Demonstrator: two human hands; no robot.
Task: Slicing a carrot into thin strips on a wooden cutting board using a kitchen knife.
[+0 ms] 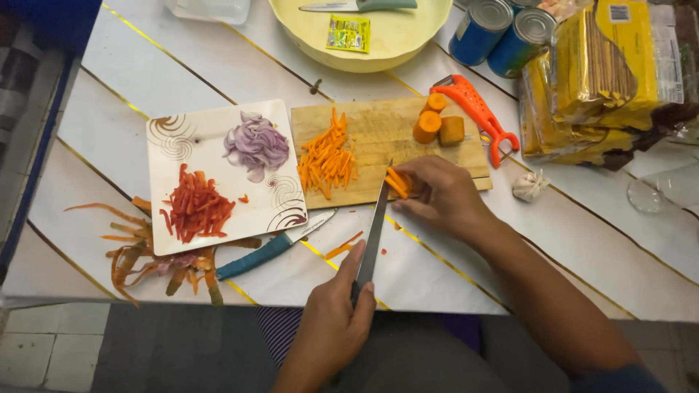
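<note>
Left hand [331, 320] closed around handle of long chef's knife [373, 233], index finger laid along spine; blade tip at near edge of wooden cutting board [378, 131], just at 9 o'clock of carrot slices. Right hand [440, 196] at board's near right corner, fingers curled and pinching stacked carrot slices [397, 182] flat on wood. Pile of carrot sticks [328, 160] at board's left half, 9 o'clock of right hand, apart from blade. Three carrot chunks [437, 124] at 12 o'clock of right hand, near board's far edge. Orange peeler [480, 116] touching board's right edge. Square plate [175, 138] with sliced red onion [255, 145] and red strips [196, 207] just beside board's left edge. Teal-handled small knife [273, 247] at 10 o'clock of left hand, near table edge. Peelings [138, 255] at plate's near left corner. Garlic bulb [529, 185] at 3 o'clock of right hand. Bare tabletop between small knife and right forearm
</note>
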